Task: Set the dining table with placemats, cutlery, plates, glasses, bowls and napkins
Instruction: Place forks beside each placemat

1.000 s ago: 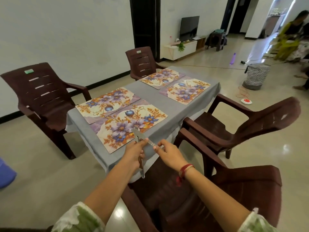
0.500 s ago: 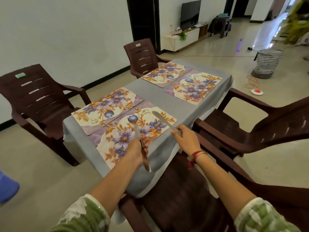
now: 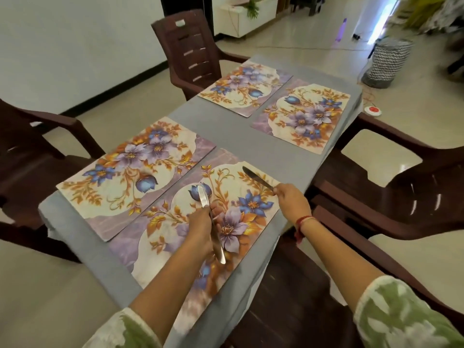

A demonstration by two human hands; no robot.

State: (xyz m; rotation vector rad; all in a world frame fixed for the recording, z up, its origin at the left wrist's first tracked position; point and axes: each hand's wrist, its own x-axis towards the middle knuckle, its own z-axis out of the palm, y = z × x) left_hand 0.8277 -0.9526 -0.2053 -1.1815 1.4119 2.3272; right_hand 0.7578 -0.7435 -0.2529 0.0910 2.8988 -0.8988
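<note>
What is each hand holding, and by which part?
Right hand: knife, by its handle. Left hand: more cutlery, gripped mid-length; which pieces, unclear.

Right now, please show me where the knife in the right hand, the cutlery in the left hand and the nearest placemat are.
knife (image 3: 256, 180), head view, on the blade.
cutlery (image 3: 218, 243), head view, on the handle.
nearest placemat (image 3: 148, 243), head view, on bare pale centre.

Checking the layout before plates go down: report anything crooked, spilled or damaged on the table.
Nothing is spilled or visibly damaged. The four floral placemats lie flat in two pairs on the grey tablecloth. Only cutlery is unplaced: the right hand holds a steel knife, the left hand more silver cutlery.
</note>
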